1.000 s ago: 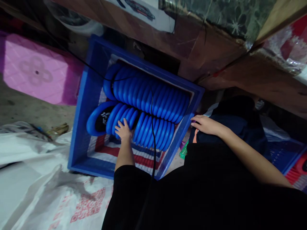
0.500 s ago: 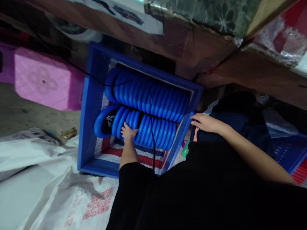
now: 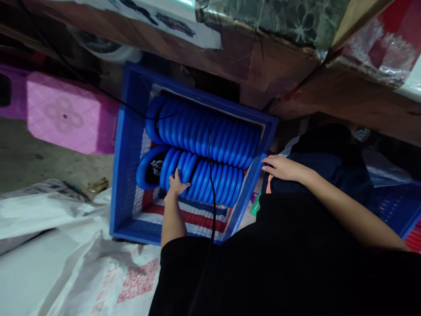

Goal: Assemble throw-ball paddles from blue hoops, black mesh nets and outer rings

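Note:
A blue plastic crate (image 3: 117,193) holds two rows of blue round things with thick rims, packed on edge. The far row (image 3: 204,131) stands tight together. In the near row (image 3: 217,182), the leftmost one (image 3: 154,169) leans and shows a black middle with a white mark. My left hand (image 3: 178,186) lies against the front of the near row, its fingers spread and no single piece clasped. My right hand (image 3: 279,166) rests, fingers stretched, on dark cloth by the crate's right rim, with nothing in it.
A thin black cable (image 3: 213,197) hangs across the crate. A pink stool (image 3: 69,115) stands to the left, and white printed sacks (image 3: 79,263) lie in front. Cardboard boxes (image 3: 256,74) overhang the far side. Another blue crate (image 3: 394,204) sits at the right.
The left end of the near row has shifted right, closing gaps between the blue round things. My left hand's fingers have spread from the row a little. My right hand stays put.

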Motion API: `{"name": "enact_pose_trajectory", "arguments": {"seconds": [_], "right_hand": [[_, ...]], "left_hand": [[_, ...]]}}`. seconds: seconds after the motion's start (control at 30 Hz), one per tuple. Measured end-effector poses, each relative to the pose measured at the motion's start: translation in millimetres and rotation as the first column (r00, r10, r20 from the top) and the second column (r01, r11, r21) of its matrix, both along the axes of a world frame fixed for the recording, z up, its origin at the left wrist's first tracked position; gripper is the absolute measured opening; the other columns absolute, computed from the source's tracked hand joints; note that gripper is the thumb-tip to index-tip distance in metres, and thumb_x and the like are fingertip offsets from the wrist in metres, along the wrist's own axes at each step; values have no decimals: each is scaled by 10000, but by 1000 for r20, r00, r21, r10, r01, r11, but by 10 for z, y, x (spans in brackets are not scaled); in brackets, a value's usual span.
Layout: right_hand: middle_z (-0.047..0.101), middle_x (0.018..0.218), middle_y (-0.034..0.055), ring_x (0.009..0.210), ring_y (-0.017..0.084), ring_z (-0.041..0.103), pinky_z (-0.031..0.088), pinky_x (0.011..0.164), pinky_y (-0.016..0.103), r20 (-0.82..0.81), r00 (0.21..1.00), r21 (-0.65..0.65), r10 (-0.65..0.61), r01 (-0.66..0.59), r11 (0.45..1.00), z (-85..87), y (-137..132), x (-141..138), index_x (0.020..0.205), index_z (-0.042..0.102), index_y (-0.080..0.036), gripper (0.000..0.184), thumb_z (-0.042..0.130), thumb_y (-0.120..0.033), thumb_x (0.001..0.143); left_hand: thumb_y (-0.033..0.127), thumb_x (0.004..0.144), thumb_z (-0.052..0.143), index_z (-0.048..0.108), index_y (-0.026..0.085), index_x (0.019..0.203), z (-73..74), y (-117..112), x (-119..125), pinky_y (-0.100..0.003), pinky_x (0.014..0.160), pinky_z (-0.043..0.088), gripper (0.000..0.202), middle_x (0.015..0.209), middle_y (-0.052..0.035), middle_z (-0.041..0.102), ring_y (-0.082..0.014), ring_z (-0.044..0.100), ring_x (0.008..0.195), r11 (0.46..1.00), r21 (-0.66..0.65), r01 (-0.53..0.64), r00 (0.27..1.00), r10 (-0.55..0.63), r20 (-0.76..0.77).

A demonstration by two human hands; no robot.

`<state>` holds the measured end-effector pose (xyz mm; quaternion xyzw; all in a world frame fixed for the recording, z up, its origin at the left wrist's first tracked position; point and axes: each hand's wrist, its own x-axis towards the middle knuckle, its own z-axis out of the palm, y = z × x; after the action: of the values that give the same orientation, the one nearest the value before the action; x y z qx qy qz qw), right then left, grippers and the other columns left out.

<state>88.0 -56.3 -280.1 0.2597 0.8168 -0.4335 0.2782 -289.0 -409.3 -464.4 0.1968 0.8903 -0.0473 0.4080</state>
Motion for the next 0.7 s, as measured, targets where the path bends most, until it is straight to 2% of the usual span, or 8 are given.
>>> {"name": "enact_pose_trajectory", "arguments": {"seconds": [0.13,0.23,0.3,0.37,0.47,0.57,0.63,0.7], "right_hand": [[706,1276,187,1186,330,677,518,1053,468,37,999,-2,20,-20,1000,4,6,-10,1311,688,-149,389,474,-344,1052],[704,1278,183,1200,330,674,515,1061,467,50,999,-9,21,-21,1000,18,14,-28,1284,697,-156,371,473,-341,1054],[705,1274,175,1196,325,676,517,1059,465,57,998,-11,19,-19,1000,24,18,-33,1270,702,-168,360,474,-345,1054],[706,1264,172,1188,318,679,520,1057,460,57,998,-15,23,-22,1000,22,22,-30,1265,701,-170,360,470,-348,1054],[706,1261,178,1197,320,674,519,1063,461,45,999,-12,18,-18,1000,11,24,-17,1283,690,-158,374,467,-350,1053],[704,1271,184,1199,328,672,520,1069,472,45,999,-3,3,-3,1000,4,19,-7,1299,682,-154,383,472,-355,1050],[704,1276,184,1205,329,671,520,1074,472,46,999,1,-7,7,1000,7,15,-5,1293,685,-156,380,474,-354,1048],[704,1280,180,1209,326,672,519,1079,469,46,999,4,-14,14,1000,14,14,-6,1291,687,-161,378,475,-357,1047]], "left_hand": [[508,699,886,315,179,1639,62,-58,24,-516,1185,447,1148,1602,-238,360,-424,483,1459,995,89,-36,999,35,9],[537,863,733,420,161,1584,141,-73,-24,-470,1253,362,872,1603,-208,376,-364,420,1510,983,175,-55,995,69,-75],[491,955,609,400,106,1586,165,-71,-101,-501,1293,273,768,1630,-236,330,-372,323,1561,975,204,-85,978,120,-168],[437,969,580,372,49,1590,142,-53,-188,-551,1294,244,761,1641,-278,299,-411,281,1570,972,202,-125,959,170,-228],[329,959,575,392,6,1575,42,18,-271,-575,1264,298,719,1599,-310,365,-435,360,1526,970,179,-167,948,208,-242],[283,970,544,412,24,1570,-32,126,-288,-633,1219,342,667,1568,-316,409,-455,419,1482,968,172,-184,936,226,-269],[332,971,572,490,42,1513,-15,189,-303,-682,1208,317,620,1607,-313,362,-486,381,1494,967,176,-185,924,232,-305],[383,971,602,536,38,1450,53,227,-347,-697,1244,209,594,1689,-297,219,-500,239,1560,967,191,-169,906,229,-357]]}}
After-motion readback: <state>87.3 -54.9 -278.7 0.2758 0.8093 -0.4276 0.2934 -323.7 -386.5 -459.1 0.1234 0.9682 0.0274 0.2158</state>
